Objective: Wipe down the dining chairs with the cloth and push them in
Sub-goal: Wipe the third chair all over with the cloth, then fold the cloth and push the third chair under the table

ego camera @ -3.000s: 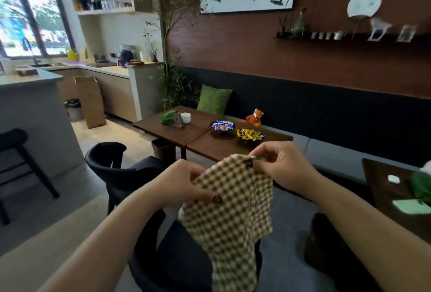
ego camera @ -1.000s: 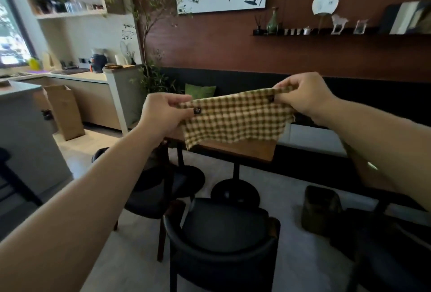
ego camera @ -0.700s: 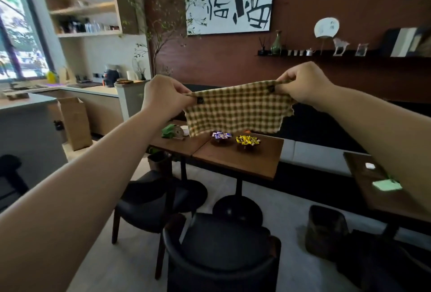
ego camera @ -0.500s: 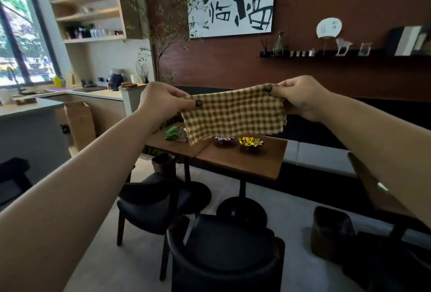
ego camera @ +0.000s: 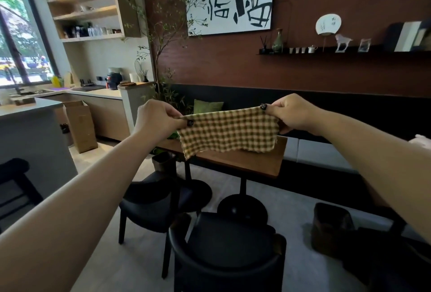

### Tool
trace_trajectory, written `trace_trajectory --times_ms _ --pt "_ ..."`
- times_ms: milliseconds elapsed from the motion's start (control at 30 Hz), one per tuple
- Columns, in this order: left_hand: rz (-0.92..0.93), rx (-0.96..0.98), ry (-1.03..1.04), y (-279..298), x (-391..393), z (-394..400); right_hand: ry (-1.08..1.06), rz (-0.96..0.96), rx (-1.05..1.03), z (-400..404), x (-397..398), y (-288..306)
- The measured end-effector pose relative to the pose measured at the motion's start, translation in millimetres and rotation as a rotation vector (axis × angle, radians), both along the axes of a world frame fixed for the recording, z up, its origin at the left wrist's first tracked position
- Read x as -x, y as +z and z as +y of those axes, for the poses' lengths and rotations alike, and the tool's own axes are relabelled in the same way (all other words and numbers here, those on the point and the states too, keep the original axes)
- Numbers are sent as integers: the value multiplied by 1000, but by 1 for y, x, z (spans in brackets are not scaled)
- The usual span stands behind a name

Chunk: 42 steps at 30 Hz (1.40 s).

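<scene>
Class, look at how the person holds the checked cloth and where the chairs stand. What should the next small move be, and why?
Probably lower the cloth onto the near chair and begin wiping. The left hand and right hand each pinch a top corner, holding it spread in the air above the table, touching no chair. That chair stands straight below, pulled out from the table.

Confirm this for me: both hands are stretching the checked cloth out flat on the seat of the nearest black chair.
Not quite. Both the left hand and the right hand do pinch the checked cloth and stretch it out, but in mid-air at chest height, well above the nearest black chair, not on its seat. The head view shows this.
</scene>
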<state>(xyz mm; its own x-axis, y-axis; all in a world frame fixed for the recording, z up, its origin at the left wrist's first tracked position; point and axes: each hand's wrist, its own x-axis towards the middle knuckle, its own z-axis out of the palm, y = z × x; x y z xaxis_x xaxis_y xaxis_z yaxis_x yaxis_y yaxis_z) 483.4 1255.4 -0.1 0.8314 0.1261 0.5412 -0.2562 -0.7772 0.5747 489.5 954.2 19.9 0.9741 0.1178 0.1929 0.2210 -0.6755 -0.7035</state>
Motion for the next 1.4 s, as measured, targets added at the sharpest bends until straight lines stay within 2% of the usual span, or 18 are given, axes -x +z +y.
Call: trace_trajectory --times_ms 67,133,267,400,533,667,867,1033,1100,1200,1267,1400 --pt "27 38 -35 -5 2 1 -8 -83 65 -2 0 -4" --pt "104 162 -85 -10 3 2 -15 -167 81 -5 1 -8" --pt "436 667 -299 -26 11 -3 -66 -76 57 -3 -2 -26" --pt "605 948 -282 -62 13 -20 -173 -53 97 14 -5 -54" --pt "651 935 -242 -86 20 -38 -199 -118 29 42 3 -72" --pt "619 914 -294 -101 30 -49 5 -99 -173 77 28 -83" --pt "591 995 -395 -108 47 -58 151 -160 -150 106 56 -103" --pt "617 999 -399 -111 53 -53 247 -11 -266 104 59 -108" --pt "647 1023 -383 -113 54 -49 271 -27 -207 101 59 -108" --pt "689 1111 -390 -115 58 -45 250 -205 2 97 58 -110" --pt "703 1133 -397 -118 61 -43 257 -259 29 96 58 -113" --pt "627 988 -358 -123 67 -37 248 -352 -5 100 55 -122"
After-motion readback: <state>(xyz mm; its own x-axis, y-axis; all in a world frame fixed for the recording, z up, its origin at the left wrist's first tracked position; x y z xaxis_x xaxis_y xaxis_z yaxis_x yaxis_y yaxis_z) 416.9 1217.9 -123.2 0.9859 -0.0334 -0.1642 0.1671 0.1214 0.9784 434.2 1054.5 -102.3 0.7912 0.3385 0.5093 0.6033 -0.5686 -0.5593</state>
